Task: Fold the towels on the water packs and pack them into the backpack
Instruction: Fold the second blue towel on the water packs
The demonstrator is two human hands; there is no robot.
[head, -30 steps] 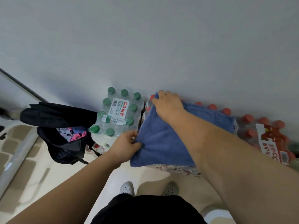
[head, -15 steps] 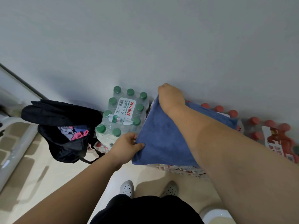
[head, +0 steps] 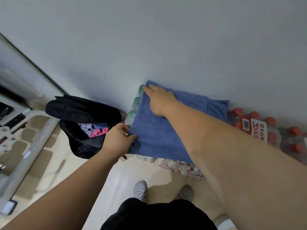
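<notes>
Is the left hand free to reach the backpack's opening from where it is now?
Probably yes. The backpack gapes open just beside the left hand, with nothing between them. That hand pinches the near corner of the blue towel, though, so it must let go or bring it along.

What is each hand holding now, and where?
Left hand pinches the towel at its near left corner. Right hand lies on the far left corner; whether it grips cannot be told.
</notes>
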